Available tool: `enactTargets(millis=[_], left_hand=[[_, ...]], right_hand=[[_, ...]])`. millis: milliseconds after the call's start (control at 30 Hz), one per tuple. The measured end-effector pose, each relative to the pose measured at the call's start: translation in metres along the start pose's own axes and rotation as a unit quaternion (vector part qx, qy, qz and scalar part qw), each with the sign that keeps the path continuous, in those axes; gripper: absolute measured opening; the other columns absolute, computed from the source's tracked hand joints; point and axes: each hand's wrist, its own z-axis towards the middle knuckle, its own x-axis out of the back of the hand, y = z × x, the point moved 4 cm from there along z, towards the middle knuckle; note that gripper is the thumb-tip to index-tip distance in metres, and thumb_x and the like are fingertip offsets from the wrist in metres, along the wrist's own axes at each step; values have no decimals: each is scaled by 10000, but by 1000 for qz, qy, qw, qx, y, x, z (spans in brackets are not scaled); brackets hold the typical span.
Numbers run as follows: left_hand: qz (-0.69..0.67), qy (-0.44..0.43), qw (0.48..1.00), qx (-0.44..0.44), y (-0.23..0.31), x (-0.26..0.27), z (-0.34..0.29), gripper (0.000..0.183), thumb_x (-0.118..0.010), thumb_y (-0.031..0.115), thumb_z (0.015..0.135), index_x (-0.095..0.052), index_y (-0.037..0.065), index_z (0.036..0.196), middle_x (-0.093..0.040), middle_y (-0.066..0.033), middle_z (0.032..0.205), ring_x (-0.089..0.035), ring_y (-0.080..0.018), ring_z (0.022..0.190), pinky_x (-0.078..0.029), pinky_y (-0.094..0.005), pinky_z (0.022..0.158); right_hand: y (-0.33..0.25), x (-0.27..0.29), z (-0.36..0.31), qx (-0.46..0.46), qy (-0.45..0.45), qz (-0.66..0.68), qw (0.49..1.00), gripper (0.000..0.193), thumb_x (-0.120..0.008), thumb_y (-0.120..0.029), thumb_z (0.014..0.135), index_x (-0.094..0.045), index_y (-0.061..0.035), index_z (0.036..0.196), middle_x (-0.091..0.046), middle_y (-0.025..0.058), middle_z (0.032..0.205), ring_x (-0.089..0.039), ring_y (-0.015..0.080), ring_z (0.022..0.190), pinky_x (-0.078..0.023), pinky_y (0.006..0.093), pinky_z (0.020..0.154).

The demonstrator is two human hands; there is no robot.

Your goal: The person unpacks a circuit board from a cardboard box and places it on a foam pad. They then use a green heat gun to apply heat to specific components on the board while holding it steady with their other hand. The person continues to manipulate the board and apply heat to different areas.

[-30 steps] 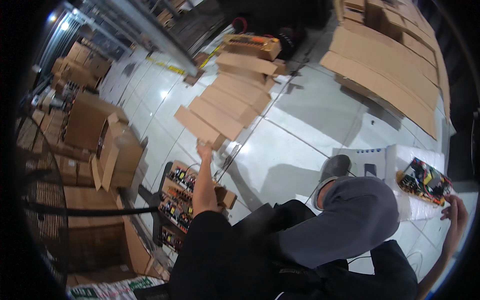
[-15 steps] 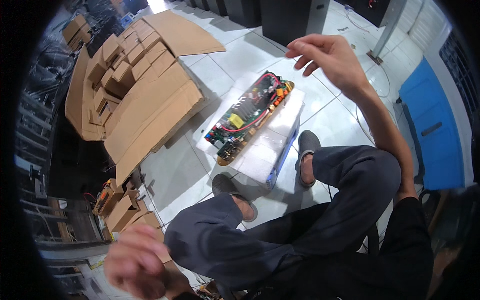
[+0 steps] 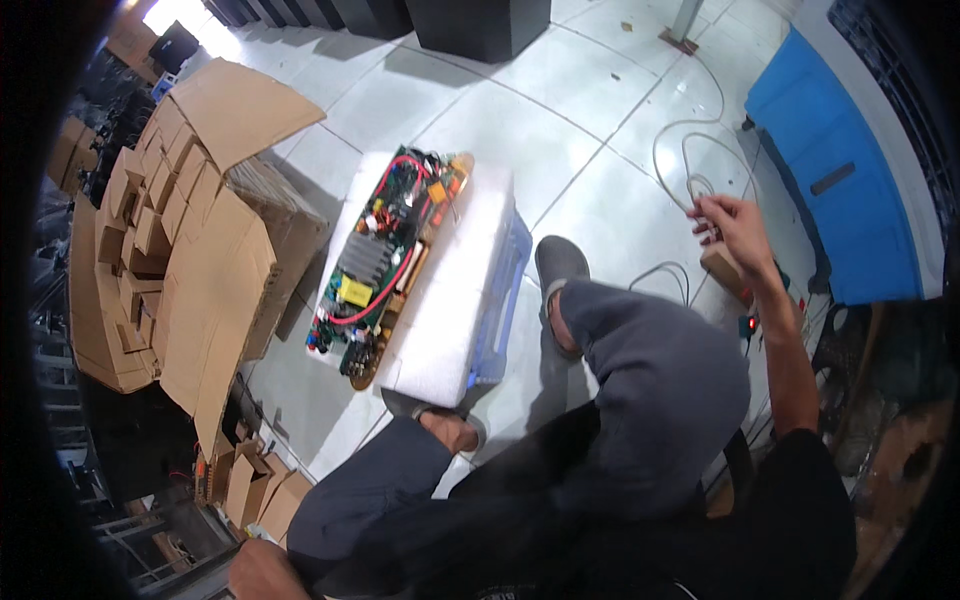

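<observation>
My right hand [image 3: 737, 232] is stretched out to the right over the floor, its fingers pinched on a thin grey cable [image 3: 668, 185] that loops beside the fingertips. At the lower left, only part of my left hand [image 3: 265, 572] shows beside my knee; its fingers are hidden. Between these hands, a long green circuit board [image 3: 385, 262] with a metal heat sink, a yellow block and pink-red wires lies on a white foam block [image 3: 455, 290]. That foam rests on a blue crate [image 3: 503, 290] in front of my feet.
To the left stands a large open carton [image 3: 215, 290] packed with small brown boxes. More small open boxes [image 3: 255, 488] lie near my left knee. A blue panel [image 3: 850, 170] is at the right, and a small brown box [image 3: 725, 270] sits below my right hand. Black cabinets [image 3: 480, 25] stand at the back.
My right hand has moved from above the floor beyond the board over to the cable at the right. My left hand has dropped toward the lower edge. The view has shifted to the right.
</observation>
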Motion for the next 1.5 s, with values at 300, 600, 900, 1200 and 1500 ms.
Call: enactTargets(millis=[300, 600, 900, 1200, 1500], left_hand=[[12, 24, 999, 38, -23, -11, 13, 278, -561, 234, 979, -646, 3, 1107, -643, -87, 899, -627, -221, 830, -490, -413, 822], [6, 42, 998, 52, -33, -11, 9, 268, -580, 222, 961, -666, -9, 1065, -664, -96, 904, -640, -225, 826, -505, -395, 809], [-39, 19, 999, 32, -7, 26, -33, 259, -600, 210, 943, -687, -21, 1023, -685, -105, 910, -654, -229, 822, -519, -378, 796], [84, 261, 953, 126, 13, 176, -57, 333, -659, 228, 919, -681, -72, 1063, -719, -157, 924, -692, -251, 898, -530, -346, 827], [157, 181, 941, 240, -92, 148, -9, 445, -643, 270, 973, -623, -88, 1238, -724, -198, 1019, -697, -235, 964, -536, -346, 858]], right_hand=[[-6, -45, -4, 1, -53, 40, 998, 301, -583, -179, 1006, -654, 75, 1152, -731, 137, 996, -677, 159, 773, -536, 281, 660], [-34, -88, 4, 44, -122, 47, 991, 290, -578, -157, 1011, -649, 78, 1166, -737, 139, 980, -687, 152, 781, -552, 270, 635], [-94, -141, 7, 117, -183, 27, 976, 280, -589, -148, 999, -671, 66, 1160, -742, 130, 977, -690, 140, 808, -553, 263, 636], [-128, -196, 37, 260, -200, -125, 936, 331, -591, -182, 996, -646, 85, 1182, -723, 147, 1043, -676, 159, 888, -572, 290, 694], [-121, -241, 44, 39, -224, 94, 969, 385, -565, -248, 1028, -611, 125, 1114, -704, 196, 946, -700, 191, 730, -597, 293, 625]])
